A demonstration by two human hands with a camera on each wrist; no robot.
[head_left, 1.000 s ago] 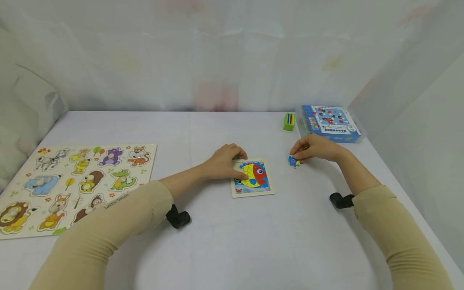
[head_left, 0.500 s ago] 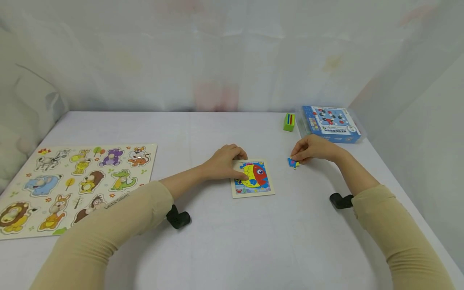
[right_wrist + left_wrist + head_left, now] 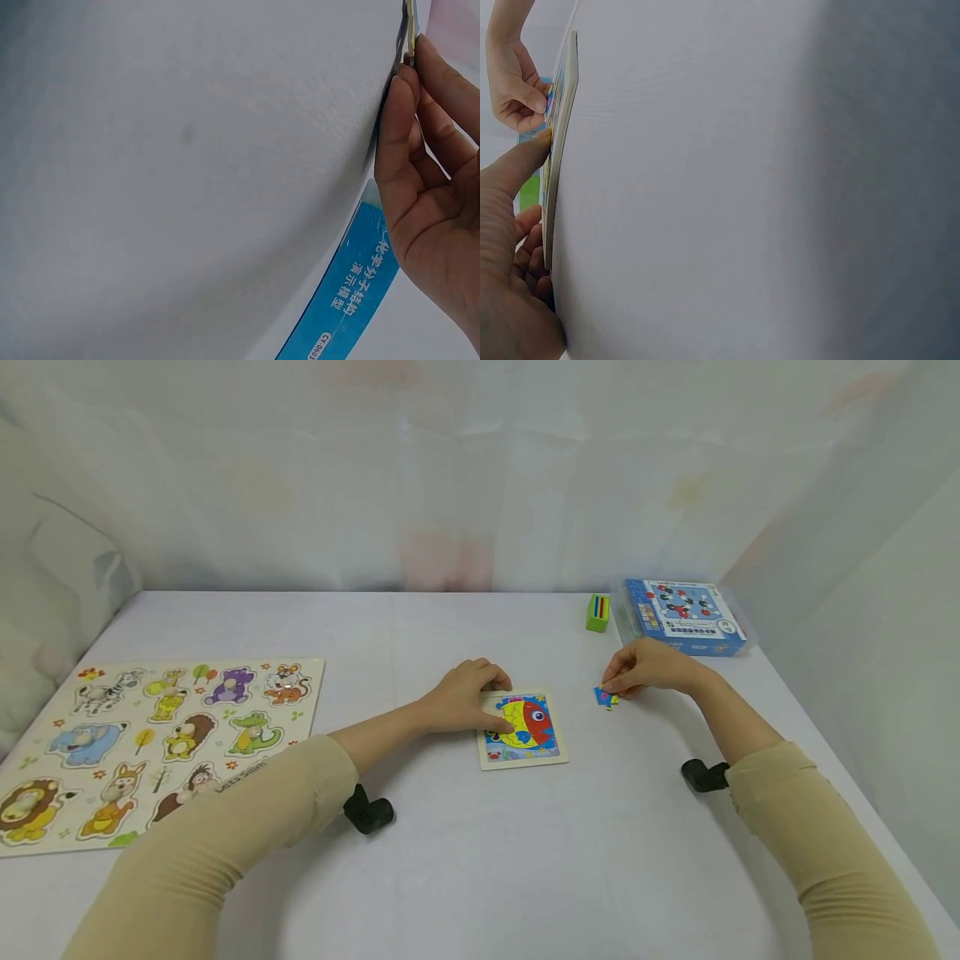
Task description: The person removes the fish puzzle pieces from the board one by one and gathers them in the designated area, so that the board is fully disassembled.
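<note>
In the head view a small square fish puzzle [image 3: 537,752], with a red and yellow fish on blue, lies mid-table. My left hand [image 3: 468,697] grips its left side, thumb on the picture and fingers at the far edge. Seen from the left wrist, the thumb [image 3: 526,161] presses on the puzzle's face while the other fingers curl by its edge. To the right, my right hand [image 3: 648,667] pinches a small blue and yellow puzzle piece [image 3: 604,697] between thumb and fingertips, close over the table. Only a thin edge of that piece [image 3: 412,30] shows in the right wrist view.
A large animal peg puzzle [image 3: 138,706] covers the table's left side. At the back right lie a blue boxed molecule set [image 3: 686,614] in clear plastic and a small green block [image 3: 597,612] with coloured stripes. A white curtain [image 3: 450,477] hangs behind.
The piece in my right hand has turned and tipped slightly, and the fingers shifted a little with it. My left hand and the fish puzzle have stayed in place.
</note>
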